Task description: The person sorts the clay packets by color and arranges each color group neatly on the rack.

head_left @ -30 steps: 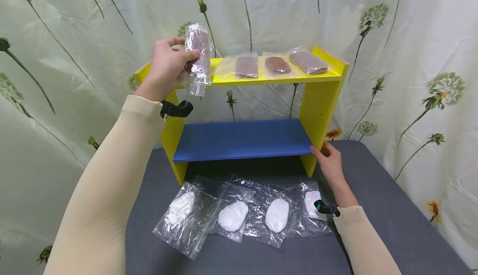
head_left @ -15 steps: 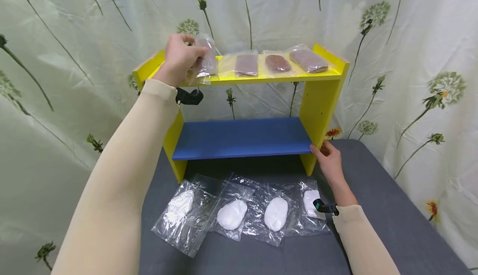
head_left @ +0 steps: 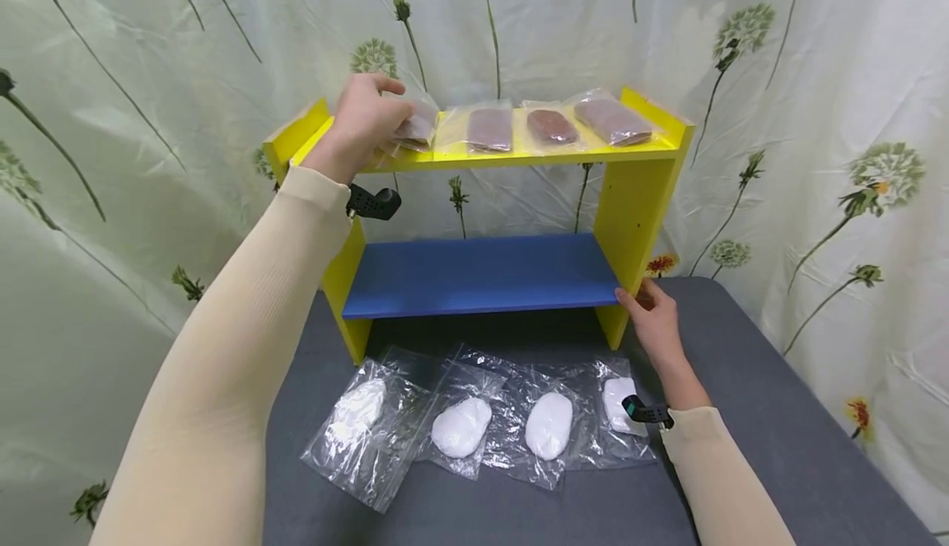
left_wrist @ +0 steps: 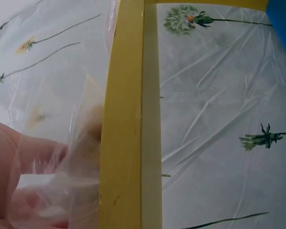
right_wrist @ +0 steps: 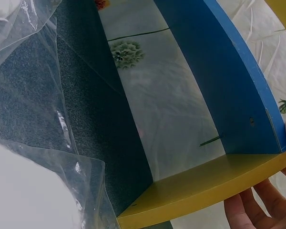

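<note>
My left hand (head_left: 365, 122) is at the left end of the yellow top board (head_left: 519, 156) of a small shelf unit. It holds a clear plastic bag (head_left: 421, 120) with a brownish-pink slab inside, which now lies low against the board. Up close in the left wrist view, clear plastic (left_wrist: 81, 171) spreads over the fingers beside the yellow board edge. My right hand (head_left: 656, 319) grips the unit's yellow right side panel (head_left: 643, 208), thumb by the blue shelf's front corner. In the right wrist view its fingers (right_wrist: 264, 205) reach behind that panel.
Three bags of brownish slabs, such as the middle one (head_left: 489, 129), line the top board further right. The blue shelf (head_left: 482, 276) sits below. Several bags with white lumps (head_left: 461, 428) lie on the dark grey table (head_left: 741, 414). A floral curtain (head_left: 815, 118) hangs behind.
My left hand has moved right and down, bringing the bag from upright in the air to lying on the top board's left part. The right hand has stayed on the side panel.
</note>
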`<state>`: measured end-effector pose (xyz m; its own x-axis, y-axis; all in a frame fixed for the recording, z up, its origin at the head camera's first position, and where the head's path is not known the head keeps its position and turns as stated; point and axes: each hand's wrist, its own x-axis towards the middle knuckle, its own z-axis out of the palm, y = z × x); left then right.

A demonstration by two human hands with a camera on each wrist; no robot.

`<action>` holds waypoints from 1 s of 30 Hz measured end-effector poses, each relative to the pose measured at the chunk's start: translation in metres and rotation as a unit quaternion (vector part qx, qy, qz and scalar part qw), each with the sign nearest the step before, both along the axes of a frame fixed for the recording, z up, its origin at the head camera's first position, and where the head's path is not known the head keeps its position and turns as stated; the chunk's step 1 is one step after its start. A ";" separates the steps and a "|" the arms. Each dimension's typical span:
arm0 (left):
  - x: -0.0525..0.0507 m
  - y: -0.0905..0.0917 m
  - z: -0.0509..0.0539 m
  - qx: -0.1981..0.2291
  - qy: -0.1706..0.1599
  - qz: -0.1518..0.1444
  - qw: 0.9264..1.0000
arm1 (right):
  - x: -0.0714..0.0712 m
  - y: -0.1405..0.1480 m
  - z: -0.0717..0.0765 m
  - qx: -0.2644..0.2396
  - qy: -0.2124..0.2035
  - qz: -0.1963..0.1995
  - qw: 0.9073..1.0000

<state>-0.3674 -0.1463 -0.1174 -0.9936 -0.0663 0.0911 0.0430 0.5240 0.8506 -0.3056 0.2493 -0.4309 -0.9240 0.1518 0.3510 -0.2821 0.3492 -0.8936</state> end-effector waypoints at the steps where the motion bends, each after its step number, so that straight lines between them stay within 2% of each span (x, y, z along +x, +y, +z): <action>1: 0.001 0.000 0.000 -0.004 -0.003 -0.003 1.000 | 0.000 0.000 -0.001 -0.001 -0.001 0.001 1.000; 6: 0.005 -0.006 0.001 -0.068 0.024 -0.016 0.997 | -0.001 0.000 -0.002 -0.006 -0.001 0.004 1.000; 8: 0.006 -0.010 0.002 -0.080 0.036 -0.019 0.996 | -0.002 0.000 -0.002 -0.007 0.003 0.004 1.000; 12: 0.009 -0.016 0.004 -0.055 0.038 -0.027 0.997 | -0.002 0.000 0.000 -0.007 0.003 0.003 1.000; 18: 0.018 -0.019 0.006 -0.032 0.052 -0.019 0.998 | -0.001 0.000 -0.002 0.000 -0.010 0.001 1.000; 26: 0.037 -0.034 0.006 0.019 0.094 -0.043 0.994 | -0.022 0.012 -0.028 -0.007 -0.002 -0.002 1.000; 30: 0.048 -0.042 0.003 0.055 0.119 -0.053 0.990 | -0.026 0.013 -0.034 -0.002 0.005 -0.006 1.000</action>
